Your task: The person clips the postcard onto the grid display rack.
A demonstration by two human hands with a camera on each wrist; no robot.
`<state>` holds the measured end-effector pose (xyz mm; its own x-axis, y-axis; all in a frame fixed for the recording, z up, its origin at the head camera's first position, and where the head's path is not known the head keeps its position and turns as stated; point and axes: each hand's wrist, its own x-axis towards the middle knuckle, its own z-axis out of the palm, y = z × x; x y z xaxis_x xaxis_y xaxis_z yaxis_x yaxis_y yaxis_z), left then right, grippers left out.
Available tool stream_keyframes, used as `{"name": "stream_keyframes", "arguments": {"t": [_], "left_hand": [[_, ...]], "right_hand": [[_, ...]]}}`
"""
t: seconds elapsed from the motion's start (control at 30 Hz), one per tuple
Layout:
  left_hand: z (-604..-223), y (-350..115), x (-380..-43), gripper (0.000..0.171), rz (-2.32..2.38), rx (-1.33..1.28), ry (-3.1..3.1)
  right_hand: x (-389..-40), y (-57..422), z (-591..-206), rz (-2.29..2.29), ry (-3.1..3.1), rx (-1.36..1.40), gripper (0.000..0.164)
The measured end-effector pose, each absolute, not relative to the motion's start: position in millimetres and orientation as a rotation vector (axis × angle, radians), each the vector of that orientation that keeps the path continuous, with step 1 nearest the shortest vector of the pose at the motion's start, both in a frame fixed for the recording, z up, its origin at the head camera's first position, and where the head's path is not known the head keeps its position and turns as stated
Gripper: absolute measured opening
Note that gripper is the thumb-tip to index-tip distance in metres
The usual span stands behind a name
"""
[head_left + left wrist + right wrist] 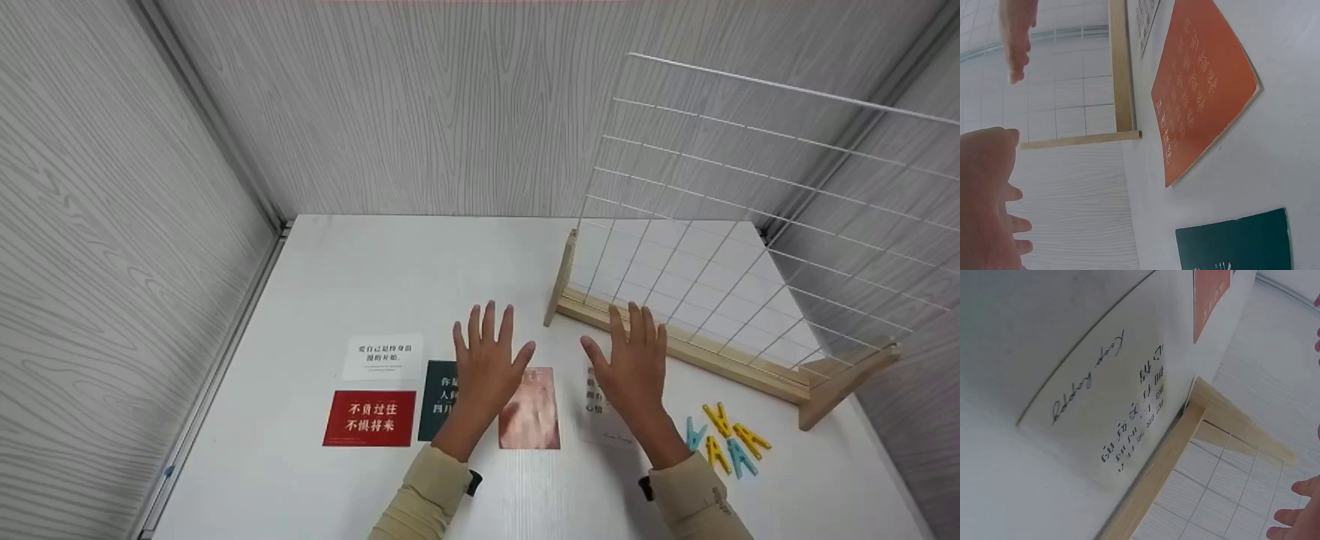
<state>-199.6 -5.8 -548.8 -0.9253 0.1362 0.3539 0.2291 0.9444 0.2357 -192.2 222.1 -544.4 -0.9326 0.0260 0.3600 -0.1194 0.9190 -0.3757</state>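
My left hand (486, 375) is held over the table with its fingers spread and nothing in it. Beneath it, partly covered, lies a dark green card (433, 412), and to its right a reddish-pink card (531, 420), which looks orange in the left wrist view. My right hand (634, 367), likewise spread and holding nothing, overlaps a white card with black writing (604, 431). Right of that wrist lie several yellow and blue clothespins (721, 442). Beyond the right hand stands a white wire grid (720, 225) in a wooden base (690, 352).
On the left of the table (360, 277) a white card (383, 358) lies just behind a red card (369, 418). The wire grid rises at an angle along the right side. Grey wood-grain panels (420, 112) enclose the back and sides.
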Motion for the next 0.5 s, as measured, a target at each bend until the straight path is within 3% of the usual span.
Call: {"name": "stream_keyframes", "arguments": {"t": [0.27, 0.5], "left_hand": [[-539.4, 4.2, -208.7, 0.048, -0.621, -0.338, -2.554], [-530.5, 15.1, -230.4, 0.039, -0.791, -0.39, -2.466]], "right_hand": [[-175.5, 260.0, -540.2, 0.732, -2.511, -0.086, 0.056], [-161.7, 305.4, -528.4, 0.889, -2.37, -0.25, 0.05]]}}
